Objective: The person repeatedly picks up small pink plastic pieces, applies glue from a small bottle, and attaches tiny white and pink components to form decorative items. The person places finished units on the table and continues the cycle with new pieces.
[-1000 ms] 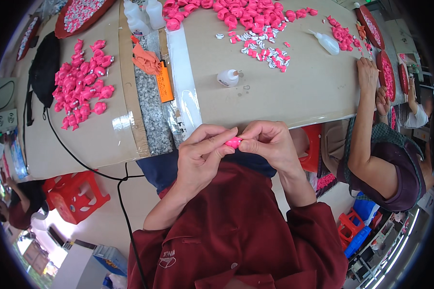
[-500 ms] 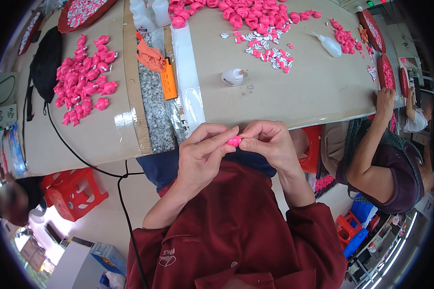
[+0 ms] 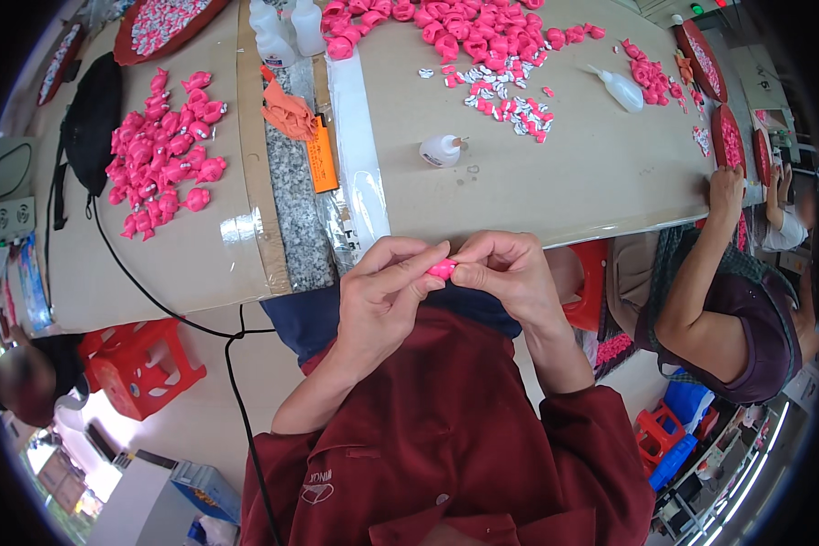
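Note:
A small glossy pink plastic piece [image 3: 442,268] is pinched between my two hands, just off the table's front edge. My left hand [image 3: 379,296] grips its left side with thumb and index finger. On the other side, the thumb and fingertips of my right hand [image 3: 510,278] press against it. The fingers cover most of the piece. Beyond them on the table stands a small translucent bottle [image 3: 439,152] with a brownish tip. Farther back lie small white-and-pink pieces [image 3: 510,107] and a heap of hollow pink parts [image 3: 482,36].
Pink figures [image 3: 164,150] are heaped at left beside a black bag [image 3: 91,123] with a cord. An orange cloth [image 3: 288,111] and orange box cutter [image 3: 321,156] lie nearby. White bottles [image 3: 308,27] stand behind. At right are a squeeze bottle [image 3: 621,90] and a seated co-worker [image 3: 728,328].
Both hands keep the same pinch on the pink piece. Only the view has shifted slightly, so the table's contents sit a little lower in the picture.

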The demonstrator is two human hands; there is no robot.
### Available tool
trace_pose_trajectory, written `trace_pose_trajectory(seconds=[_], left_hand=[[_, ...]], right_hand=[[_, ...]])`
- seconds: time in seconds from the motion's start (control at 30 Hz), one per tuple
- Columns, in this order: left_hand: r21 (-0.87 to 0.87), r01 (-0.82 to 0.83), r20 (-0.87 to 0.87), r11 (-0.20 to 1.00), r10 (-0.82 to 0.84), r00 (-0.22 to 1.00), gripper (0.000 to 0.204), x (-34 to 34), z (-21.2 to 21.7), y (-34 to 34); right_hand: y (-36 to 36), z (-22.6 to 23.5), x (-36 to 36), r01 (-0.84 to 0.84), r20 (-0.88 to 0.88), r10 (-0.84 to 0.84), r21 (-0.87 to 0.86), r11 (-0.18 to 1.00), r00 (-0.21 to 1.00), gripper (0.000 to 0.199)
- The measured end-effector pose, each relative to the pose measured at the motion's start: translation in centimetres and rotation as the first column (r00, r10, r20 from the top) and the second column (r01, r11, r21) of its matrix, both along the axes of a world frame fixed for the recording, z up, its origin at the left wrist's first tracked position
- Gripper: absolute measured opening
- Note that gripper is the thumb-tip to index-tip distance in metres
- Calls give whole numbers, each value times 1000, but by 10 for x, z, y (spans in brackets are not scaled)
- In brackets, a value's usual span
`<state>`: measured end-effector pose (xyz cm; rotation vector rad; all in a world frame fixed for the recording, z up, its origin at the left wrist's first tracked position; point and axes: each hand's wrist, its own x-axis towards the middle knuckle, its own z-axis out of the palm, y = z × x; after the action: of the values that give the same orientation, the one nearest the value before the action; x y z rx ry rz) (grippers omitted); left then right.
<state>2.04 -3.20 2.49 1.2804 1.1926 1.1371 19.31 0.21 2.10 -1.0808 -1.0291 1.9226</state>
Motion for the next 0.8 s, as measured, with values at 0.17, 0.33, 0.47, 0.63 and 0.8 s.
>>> trace_pose_trajectory(seconds=[0.17, 0.33, 0.47, 0.63, 0.8], left_hand=[[10, -5, -3, 1000, 5, 1000, 34, -1, -1, 1], [-2, -21, 4, 1000, 21, 1000, 33, -2, -3, -1], [-71, -52, 29, 996, 54, 998, 31, -4, -1, -1], [57, -97, -133, 994, 104, 986, 24, -21, 9, 12], [447, -358, -364, 820, 532, 764, 18, -89, 9, 58]], right_hand=[[1, 0, -2, 2, 2, -2, -4, 1000, 1000, 7], [2, 4, -4, -14, 43, 14, -12, 1000, 999, 5], [3, 2, -7, 2, -11, -2, 5, 1000, 1000, 6], [8, 5, -27, 84, 86, -98, 151, 985, 991, 10], [25, -7, -25, 209, 211, -327, 440, 873, 921, 21]])
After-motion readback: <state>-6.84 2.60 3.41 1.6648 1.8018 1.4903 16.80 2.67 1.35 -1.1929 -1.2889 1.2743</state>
